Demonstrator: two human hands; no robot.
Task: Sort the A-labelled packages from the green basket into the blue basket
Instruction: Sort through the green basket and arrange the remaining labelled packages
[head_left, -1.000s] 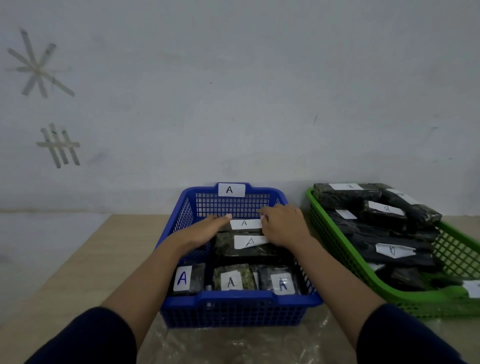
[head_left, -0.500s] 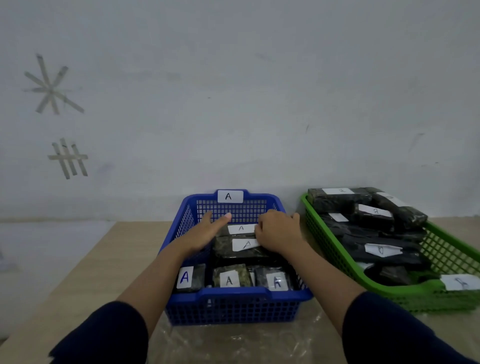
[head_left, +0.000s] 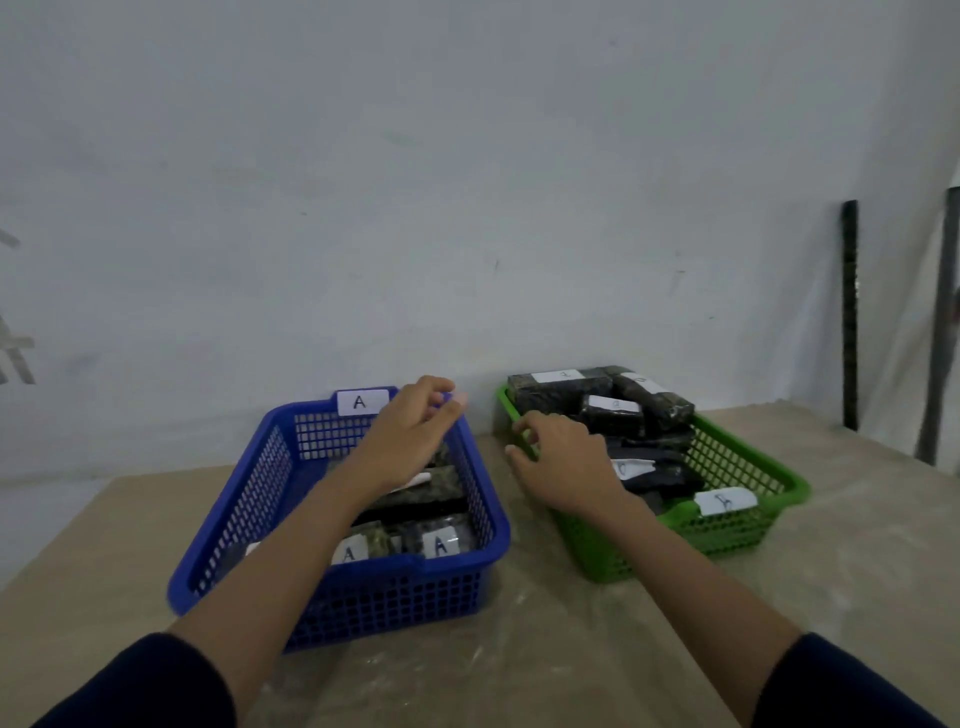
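Half a second before, both your hands lay flat on the A-labelled dark wrapped packages (head_left: 415, 486) inside the blue perforated plastic basket (head_left: 270, 499). By this moment both had lifted off.

Your left hand (head_left: 413, 434) hung above the far right corner of the blue basket, fingers loosely curled, its grip released and holding nothing. The packages stayed in that basket: two white "A" tags showed along the near wall, and one package lay across the middle under your forearm.

Your right hand (head_left: 563, 465) had crossed the gap and hovered over the near left rim of the green perforated plastic basket (head_left: 748, 525), fingers spread and relaxed, its grip likewise released, touching no package that I could make out.

Judgement: one placement looked finished and you were reaching for the next pick. The dark wrapped packages in the green basket (head_left: 613, 410) were piled several deep, and their white tags were too blurred to read, so which one carried an A could not be told. The tag on the green basket's front read as a B, though it was not crisp.

Both baskets sat side by side, apart, on a pale wooden table (head_left: 104, 530), with clear plastic sheet (head_left: 415, 675) under their near edges. Behind stood a plain grey-white wall (head_left: 467, 182); tape marks (head_left: 15, 353) showed at its far left, and a dark upright strip (head_left: 850, 312) leaned at far right.
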